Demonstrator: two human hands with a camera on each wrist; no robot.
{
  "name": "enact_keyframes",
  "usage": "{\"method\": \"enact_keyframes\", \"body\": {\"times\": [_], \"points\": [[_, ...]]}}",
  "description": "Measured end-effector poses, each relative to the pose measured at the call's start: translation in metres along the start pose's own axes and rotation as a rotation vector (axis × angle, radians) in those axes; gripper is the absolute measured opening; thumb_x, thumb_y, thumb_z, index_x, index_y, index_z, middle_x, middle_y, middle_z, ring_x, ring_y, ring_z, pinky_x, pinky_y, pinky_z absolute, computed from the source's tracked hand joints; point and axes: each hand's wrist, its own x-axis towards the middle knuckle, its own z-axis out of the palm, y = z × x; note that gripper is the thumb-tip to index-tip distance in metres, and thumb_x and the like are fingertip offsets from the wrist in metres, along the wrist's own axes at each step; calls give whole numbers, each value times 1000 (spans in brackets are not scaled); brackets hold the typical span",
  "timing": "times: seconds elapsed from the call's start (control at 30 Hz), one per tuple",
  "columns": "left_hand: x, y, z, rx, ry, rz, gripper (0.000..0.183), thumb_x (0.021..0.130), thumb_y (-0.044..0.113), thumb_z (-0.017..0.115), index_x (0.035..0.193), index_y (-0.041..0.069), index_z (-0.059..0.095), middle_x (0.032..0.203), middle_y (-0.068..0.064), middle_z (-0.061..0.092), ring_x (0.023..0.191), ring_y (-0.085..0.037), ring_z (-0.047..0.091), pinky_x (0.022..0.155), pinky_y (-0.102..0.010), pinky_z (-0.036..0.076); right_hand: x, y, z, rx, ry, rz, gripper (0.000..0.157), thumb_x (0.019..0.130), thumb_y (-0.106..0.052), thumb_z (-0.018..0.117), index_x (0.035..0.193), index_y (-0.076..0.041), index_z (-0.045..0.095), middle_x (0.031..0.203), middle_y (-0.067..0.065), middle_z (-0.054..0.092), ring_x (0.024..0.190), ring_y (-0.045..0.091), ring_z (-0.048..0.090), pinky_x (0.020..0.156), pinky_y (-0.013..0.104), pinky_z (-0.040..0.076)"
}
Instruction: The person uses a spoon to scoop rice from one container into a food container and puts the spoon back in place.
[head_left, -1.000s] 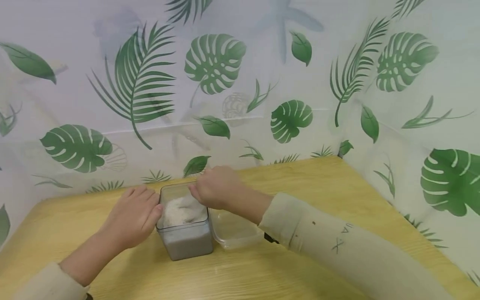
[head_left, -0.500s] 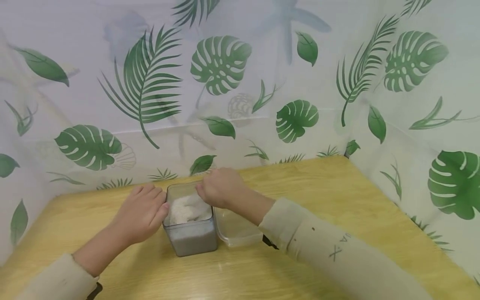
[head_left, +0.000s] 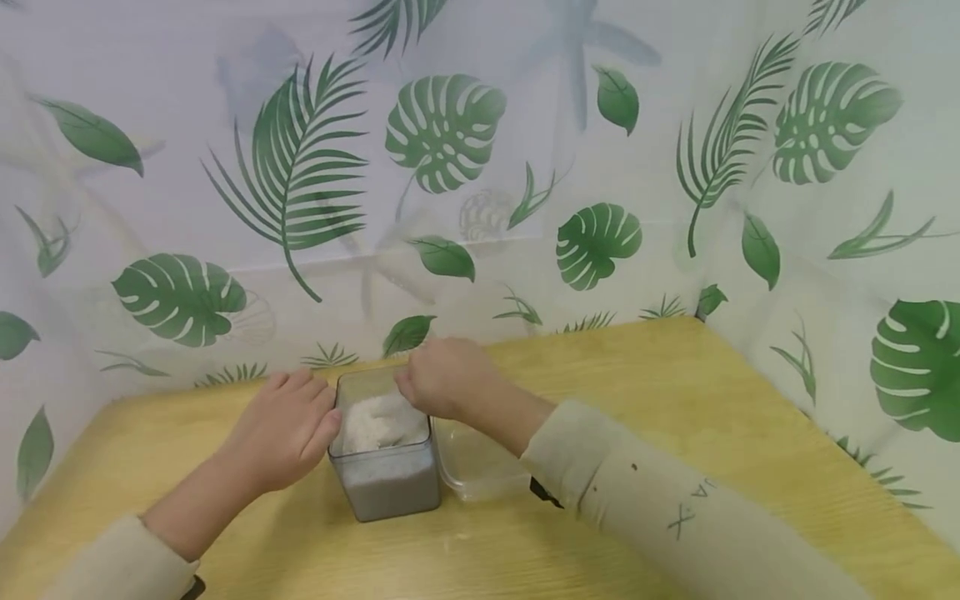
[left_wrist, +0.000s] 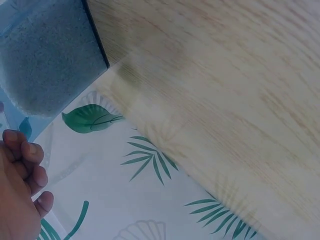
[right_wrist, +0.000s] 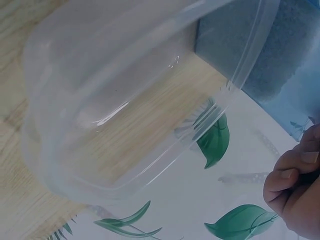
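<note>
A clear rectangular container (head_left: pixel 397 496) of white, rice-like grains (head_left: pixel 375 421) stands on the table. My left hand (head_left: pixel 288 429) grips its left rim, thumb over the edge. The right hand (head_left: pixel 450 379) is closed at the opposite rim, the thumb toward the inside and the other fingers mostly hidden. In the left wrist view, the curled fingertips (left_wrist: pixel 36 152) lie right beside the container wall (left_wrist: pixel 47 60). The curled fingers (right_wrist: pixel 282 182) in the right wrist view are close to the wall too. The grains form an uneven heap.
An open clear plastic tub (head_left: pixel 483 467) sits just right of the container, partly under my right forearm. The wooden table (head_left: pixel 600 358) meets a white leaf-printed sheet (head_left: pixel 517 133) behind the hands and another side of it on the right.
The heap of grains has changed shape slightly, its dent shifting. Both hands keep their places at the rims; the whole head view has swung a little to the left.
</note>
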Motion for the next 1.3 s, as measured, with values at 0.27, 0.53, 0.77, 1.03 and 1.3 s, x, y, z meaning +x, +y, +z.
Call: {"method": "enact_keyframes", "body": {"times": [0.27,0.53,0.77,1.03,1.3], "points": [[-7,5,1,-18,7,0,25,95,23,42,71,17,46,74,1,50,84,-23,49,81,-41,38,-6,-5,5,-24,-3,2,50,102,-37,42,55,-19,45,61,-2,50,59,18,57,55,38,52],[-13,9,3,-21,-15,-15,25,96,23,42,72,17,46,75,1,50,84,-23,49,82,-41,38,-14,-11,11,-6,36,5,52,102,-37,45,55,-17,43,57,-3,46,55,14,52,52,35,51],[-8,1,5,-26,40,-8,26,95,22,41,70,16,43,70,1,45,78,-24,46,78,-41,36,-9,-9,8,7,110,13,54,101,-35,49,52,-18,35,52,-4,33,49,12,40,46,34,46],[-11,-4,10,-55,112,-27,25,92,20,40,68,15,42,68,-1,46,78,-27,50,76,-42,38,-7,-10,10,113,156,46,54,99,-35,53,51,-19,32,51,-7,30,47,10,33,42,27,35],[-5,-1,9,-48,71,-25,27,95,23,39,70,15,45,72,-2,52,81,-26,52,78,-42,38,-13,-4,9,59,167,154,56,99,-44,50,51,-19,35,52,-3,37,47,14,41,38,33,36]]}}
